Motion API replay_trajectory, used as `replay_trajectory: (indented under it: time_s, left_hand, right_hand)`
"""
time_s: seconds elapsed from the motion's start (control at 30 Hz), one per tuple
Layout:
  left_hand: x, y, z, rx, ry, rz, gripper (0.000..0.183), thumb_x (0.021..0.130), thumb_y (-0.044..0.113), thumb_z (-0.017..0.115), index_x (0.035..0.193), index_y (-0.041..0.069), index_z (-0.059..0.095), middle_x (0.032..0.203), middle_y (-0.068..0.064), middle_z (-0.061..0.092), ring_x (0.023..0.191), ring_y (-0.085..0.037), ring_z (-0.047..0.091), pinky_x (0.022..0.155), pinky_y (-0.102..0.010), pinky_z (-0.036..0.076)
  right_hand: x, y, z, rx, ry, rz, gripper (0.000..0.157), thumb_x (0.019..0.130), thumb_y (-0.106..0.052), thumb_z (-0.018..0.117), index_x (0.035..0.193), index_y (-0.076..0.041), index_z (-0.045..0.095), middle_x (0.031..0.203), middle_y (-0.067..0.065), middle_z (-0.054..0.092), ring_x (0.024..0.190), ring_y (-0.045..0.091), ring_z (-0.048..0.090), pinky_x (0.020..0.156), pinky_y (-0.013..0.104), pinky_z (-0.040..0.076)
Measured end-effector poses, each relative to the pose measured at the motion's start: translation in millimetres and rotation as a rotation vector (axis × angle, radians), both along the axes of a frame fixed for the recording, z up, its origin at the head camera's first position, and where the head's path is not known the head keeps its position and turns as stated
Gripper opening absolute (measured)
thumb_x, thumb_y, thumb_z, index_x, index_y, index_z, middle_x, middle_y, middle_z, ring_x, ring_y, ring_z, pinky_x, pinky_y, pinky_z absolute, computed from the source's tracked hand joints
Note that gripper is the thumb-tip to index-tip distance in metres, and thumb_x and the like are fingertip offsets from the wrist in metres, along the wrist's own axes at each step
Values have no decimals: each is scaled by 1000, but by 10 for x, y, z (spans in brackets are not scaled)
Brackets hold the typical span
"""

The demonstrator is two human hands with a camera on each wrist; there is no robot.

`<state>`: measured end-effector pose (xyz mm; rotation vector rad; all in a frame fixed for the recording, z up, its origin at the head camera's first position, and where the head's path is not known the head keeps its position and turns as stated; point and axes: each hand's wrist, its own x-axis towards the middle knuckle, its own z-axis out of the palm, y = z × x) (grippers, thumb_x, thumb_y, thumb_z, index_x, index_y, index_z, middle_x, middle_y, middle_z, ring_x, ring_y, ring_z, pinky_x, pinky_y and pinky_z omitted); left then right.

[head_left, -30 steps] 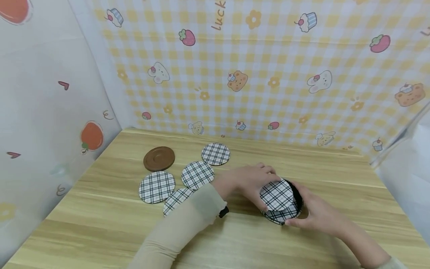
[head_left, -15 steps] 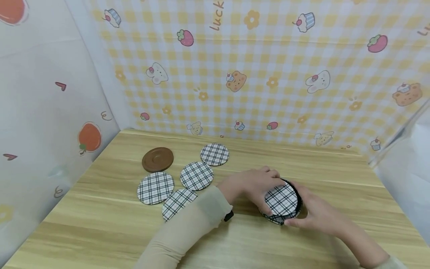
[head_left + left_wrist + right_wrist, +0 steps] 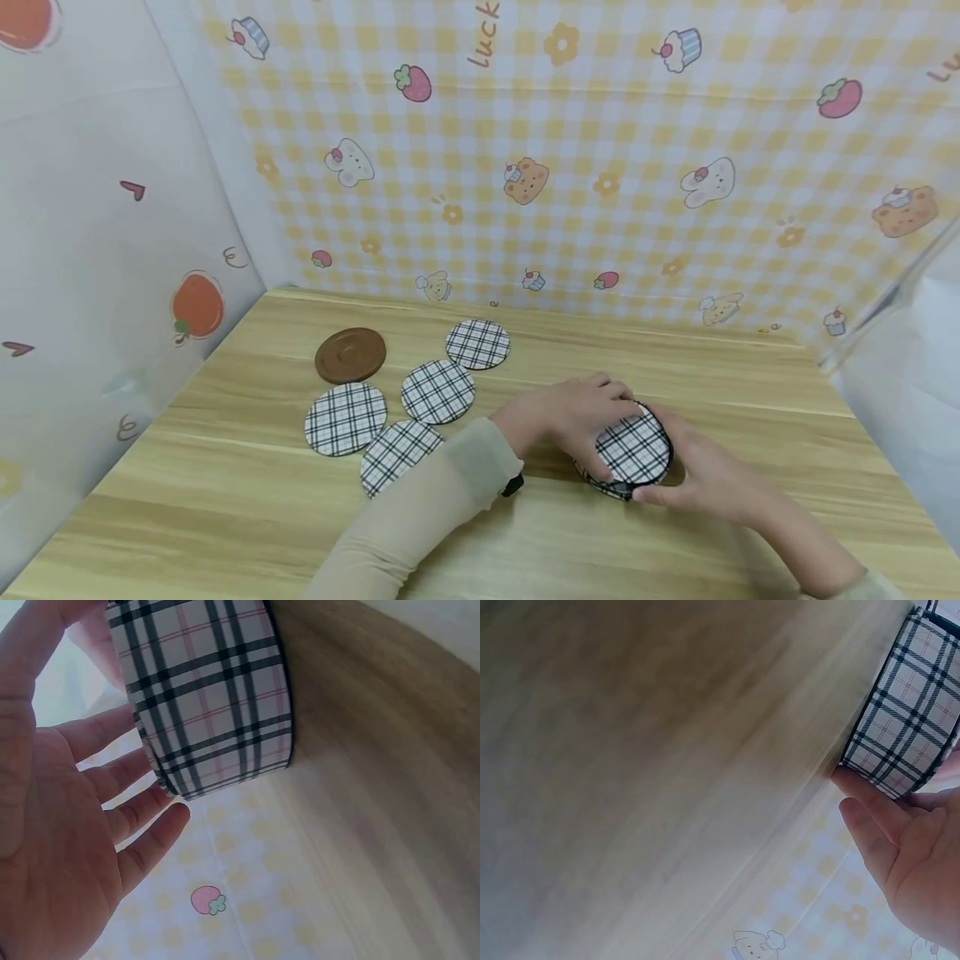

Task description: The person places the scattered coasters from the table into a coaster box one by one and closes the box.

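Note:
A round black-and-white plaid coaster lies over the mouth of a low round plaid holder. My left hand spans the coaster from the left, thumb at its near edge and fingers at its far edge. From the right, my right hand grips the holder, its thumb at the near side and fingers round the far side. Plaid cloth with thin pink lines covers the holder's wall in the right wrist view. What lies inside the holder is hidden under the coaster.
Several matching coasters lie flat on the wood-grain table, left of my hands; my left sleeve overlaps one. A brown round disc with raised rings lies behind them. A yellow checked backdrop stands along the table's back edge.
My left hand has moved slightly right and the coaster has shifted right and nearer, covering the dark gap in the holder's mouth. The right hand keeps its grip on the holder.

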<state>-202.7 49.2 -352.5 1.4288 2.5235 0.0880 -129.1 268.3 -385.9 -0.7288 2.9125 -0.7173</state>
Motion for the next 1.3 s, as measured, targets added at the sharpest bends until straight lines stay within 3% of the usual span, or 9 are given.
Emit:
replay_trajectory:
  time_s: [0.43,0.73,1.03,1.3]
  left_hand:
    - [-31,-53,-53,26,16,-7,90,80,58,74,154,24,35,159,6,33,143,-14,31,113,-35,40]
    - [-36,-248,-58,76,-7,17,88,84,56,71,155,20,35,158,3,36,145,-19,32,116,-37,37]
    - [1,-691,13,92,36,44,83,89,57,65,155,17,35,159,-3,38,146,-23,34,118,-37,34]
    - [125,-1274,161,137,15,171,81,89,52,67,153,13,37,158,-6,39,146,-26,34,118,-42,34]
  right_hand:
    - [-16,14,12,-3,-10,4,113,76,-60,77,151,7,25,146,30,45,125,43,55,98,61,47]
    - [-13,53,-1,14,1,17,112,78,-59,76,153,8,25,151,32,38,132,50,46,103,66,40]
    - [-5,41,3,16,6,31,113,76,-55,79,155,3,23,152,32,37,132,53,45,101,69,40]
    - [11,31,8,20,-6,26,114,75,-58,79,155,3,25,153,30,36,132,54,44,102,70,39]
